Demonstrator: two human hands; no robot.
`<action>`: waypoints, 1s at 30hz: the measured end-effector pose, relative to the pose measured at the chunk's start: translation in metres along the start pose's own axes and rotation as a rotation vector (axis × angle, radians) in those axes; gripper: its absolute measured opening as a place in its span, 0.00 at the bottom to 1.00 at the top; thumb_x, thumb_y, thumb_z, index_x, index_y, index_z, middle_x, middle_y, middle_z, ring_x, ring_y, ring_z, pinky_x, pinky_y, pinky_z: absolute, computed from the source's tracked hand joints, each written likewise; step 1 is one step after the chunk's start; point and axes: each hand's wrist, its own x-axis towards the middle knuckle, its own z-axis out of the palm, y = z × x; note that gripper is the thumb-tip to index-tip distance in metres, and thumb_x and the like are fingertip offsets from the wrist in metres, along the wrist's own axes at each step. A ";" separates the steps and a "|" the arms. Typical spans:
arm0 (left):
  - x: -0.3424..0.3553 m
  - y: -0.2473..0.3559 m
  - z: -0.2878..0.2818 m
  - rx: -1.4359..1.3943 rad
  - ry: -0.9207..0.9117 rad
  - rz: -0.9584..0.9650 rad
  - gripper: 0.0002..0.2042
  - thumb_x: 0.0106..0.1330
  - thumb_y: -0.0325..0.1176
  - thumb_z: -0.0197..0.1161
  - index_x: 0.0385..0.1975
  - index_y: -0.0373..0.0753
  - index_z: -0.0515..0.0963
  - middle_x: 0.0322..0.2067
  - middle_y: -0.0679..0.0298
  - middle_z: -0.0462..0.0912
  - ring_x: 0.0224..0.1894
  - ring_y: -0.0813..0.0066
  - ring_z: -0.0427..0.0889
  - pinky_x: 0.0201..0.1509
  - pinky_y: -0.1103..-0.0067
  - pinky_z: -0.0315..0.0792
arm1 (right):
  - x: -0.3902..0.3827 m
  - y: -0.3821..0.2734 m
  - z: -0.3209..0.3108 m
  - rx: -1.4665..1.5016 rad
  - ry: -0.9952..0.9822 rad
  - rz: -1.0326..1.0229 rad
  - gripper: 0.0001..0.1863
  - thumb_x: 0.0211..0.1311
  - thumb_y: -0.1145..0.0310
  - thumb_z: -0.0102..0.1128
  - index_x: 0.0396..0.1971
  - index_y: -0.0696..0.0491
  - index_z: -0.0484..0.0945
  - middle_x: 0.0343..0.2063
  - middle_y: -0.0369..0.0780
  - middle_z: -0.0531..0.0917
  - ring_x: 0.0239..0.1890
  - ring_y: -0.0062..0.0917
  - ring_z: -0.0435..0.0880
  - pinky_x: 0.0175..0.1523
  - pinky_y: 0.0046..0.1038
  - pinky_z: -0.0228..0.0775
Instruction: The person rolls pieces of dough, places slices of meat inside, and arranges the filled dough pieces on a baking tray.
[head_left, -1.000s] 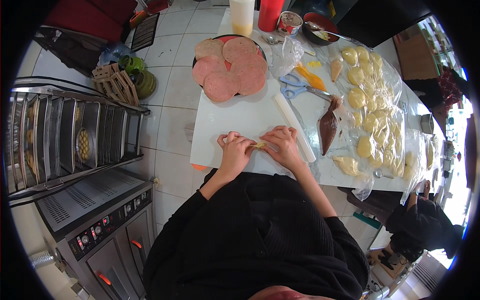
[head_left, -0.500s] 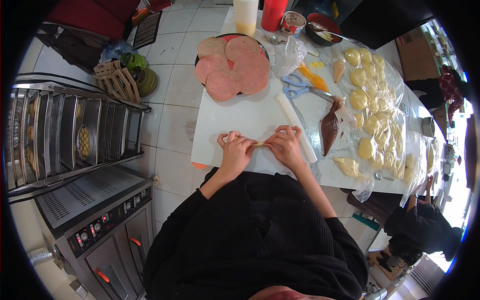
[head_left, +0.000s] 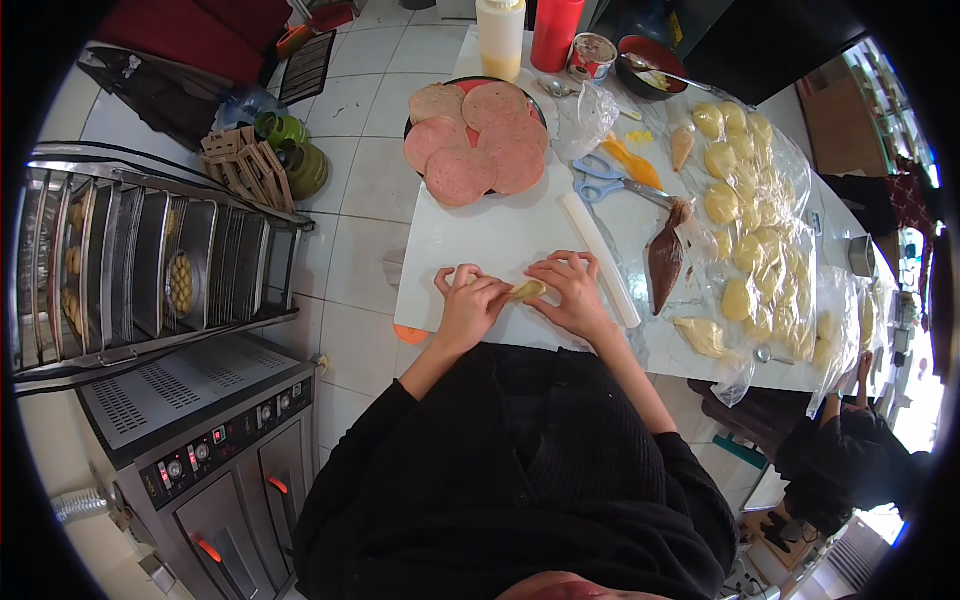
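Note:
My left hand (head_left: 471, 305) is closed on a small piece of pale yellow dough (head_left: 528, 290), pinching its left end just above the white board (head_left: 465, 235). The dough looks folded, and its right end spreads toward my other hand. My right hand (head_left: 570, 292) has its fingers and thumb apart around that right end; whether they touch it I cannot tell. A white rolling pin (head_left: 602, 260) lies right of the board. Beyond my hands, large round pink slices of meat (head_left: 460, 176) overlap on a dark plate (head_left: 408, 128).
Blue-handled scissors (head_left: 600, 183), a brown-filled piping bag (head_left: 665, 265) and yellow dough balls under plastic (head_left: 745, 230) lie to the right. Bottles (head_left: 500, 40), a can (head_left: 592, 58) and a bowl (head_left: 650, 68) stand at the back. An oven (head_left: 200, 430) and tray rack (head_left: 150, 260) stand left.
My right fingers have spread from their pinch, and more of the dough shows between my hands. The view has shifted slightly, moving the scene a little right and down.

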 end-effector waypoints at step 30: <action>-0.005 -0.014 -0.009 0.045 0.029 0.083 0.05 0.54 0.38 0.66 0.29 0.49 0.81 0.33 0.80 0.78 0.46 0.77 0.69 0.57 0.59 0.47 | -0.004 0.000 0.010 -0.034 -0.095 -0.018 0.03 0.49 0.66 0.66 0.25 0.46 0.83 0.26 0.28 0.81 0.46 0.23 0.73 0.61 0.48 0.43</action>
